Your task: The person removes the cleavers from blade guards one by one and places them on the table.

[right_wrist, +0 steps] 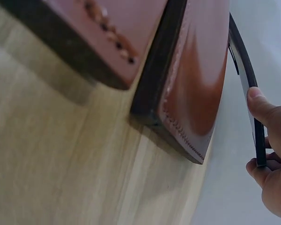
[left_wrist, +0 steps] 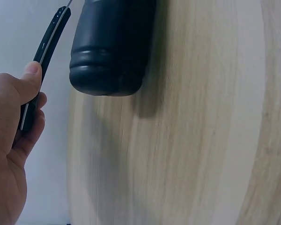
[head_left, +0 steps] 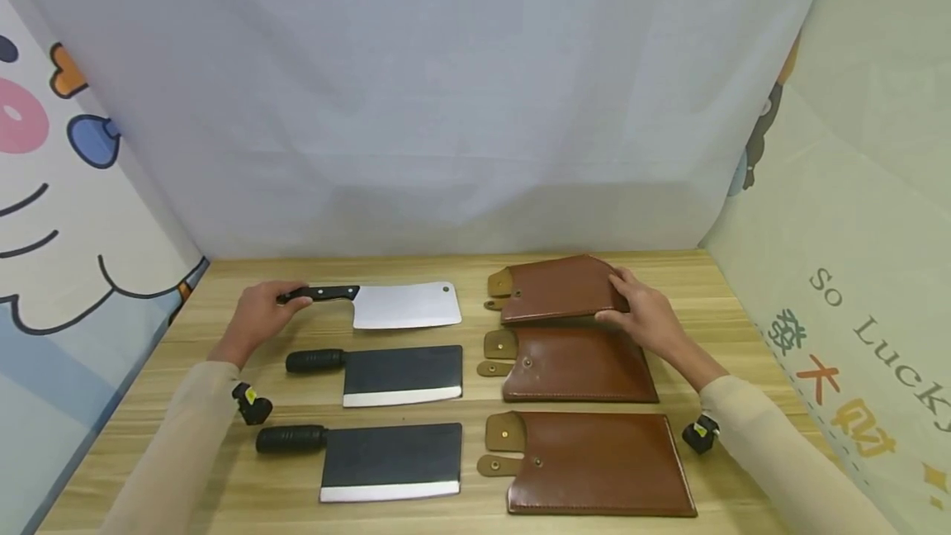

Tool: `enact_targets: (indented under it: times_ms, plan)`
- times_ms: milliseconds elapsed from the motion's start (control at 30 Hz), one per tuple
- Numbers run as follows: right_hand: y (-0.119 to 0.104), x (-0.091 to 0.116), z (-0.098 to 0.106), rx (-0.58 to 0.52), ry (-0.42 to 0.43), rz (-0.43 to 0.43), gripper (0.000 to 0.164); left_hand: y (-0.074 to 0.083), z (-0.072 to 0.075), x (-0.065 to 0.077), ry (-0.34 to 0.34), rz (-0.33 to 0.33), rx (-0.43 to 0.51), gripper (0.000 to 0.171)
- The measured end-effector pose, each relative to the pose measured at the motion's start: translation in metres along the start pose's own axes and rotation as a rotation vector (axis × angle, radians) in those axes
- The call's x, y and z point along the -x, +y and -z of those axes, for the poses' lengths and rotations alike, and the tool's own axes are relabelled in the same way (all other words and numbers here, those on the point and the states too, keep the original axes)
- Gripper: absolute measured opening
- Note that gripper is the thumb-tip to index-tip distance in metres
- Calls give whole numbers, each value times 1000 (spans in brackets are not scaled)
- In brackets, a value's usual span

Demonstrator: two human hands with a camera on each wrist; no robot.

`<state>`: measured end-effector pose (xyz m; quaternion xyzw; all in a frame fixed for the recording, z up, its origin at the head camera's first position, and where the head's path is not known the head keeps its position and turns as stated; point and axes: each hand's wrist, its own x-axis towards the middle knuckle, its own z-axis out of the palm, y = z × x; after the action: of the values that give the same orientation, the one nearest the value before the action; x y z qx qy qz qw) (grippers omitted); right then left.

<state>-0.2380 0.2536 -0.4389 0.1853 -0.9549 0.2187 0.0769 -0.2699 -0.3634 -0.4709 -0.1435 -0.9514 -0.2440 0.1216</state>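
Note:
My left hand [head_left: 267, 312] grips the black riveted handle of a cleaver [head_left: 407, 305] at the back left, its bright blade pointing right. In the left wrist view thumb and fingers close round that handle [left_wrist: 50, 40]. At the back right my right hand [head_left: 648, 314] pinches the right end of a brown leather knife sheath [head_left: 565, 289], thumb on one face and fingers on the other. That sheath is tilted, its near edge above the table. Its tan strap end faces the cleaver's blade, with a gap between them. The right wrist view shows the sheath [right_wrist: 247, 70] edge-on.
Two dark-bladed cleavers, a middle one [head_left: 404, 374] and a front one [head_left: 394, 462], lie on the wooden table [head_left: 223, 494]. Right of them lie two more brown sheaths, a middle one [head_left: 579, 364] and a front one [head_left: 602, 463]. A pale cloth [head_left: 461, 106] hangs behind.

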Motion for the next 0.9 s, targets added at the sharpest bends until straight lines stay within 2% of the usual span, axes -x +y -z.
enact_targets:
  times_ms: [200, 467, 900]
  plan:
    - [3, -1, -1, 10, -25, -16, 80, -7, -4, -3, -27, -13, 0, 39]
    - [5, -10, -3, 15, -69, -41, 79, -14, -10, -6, -129, 55, -8, 40]
    - [18, -19, -13, 23, -122, -89, 84, -19, -18, -8, -199, 91, 0, 42]
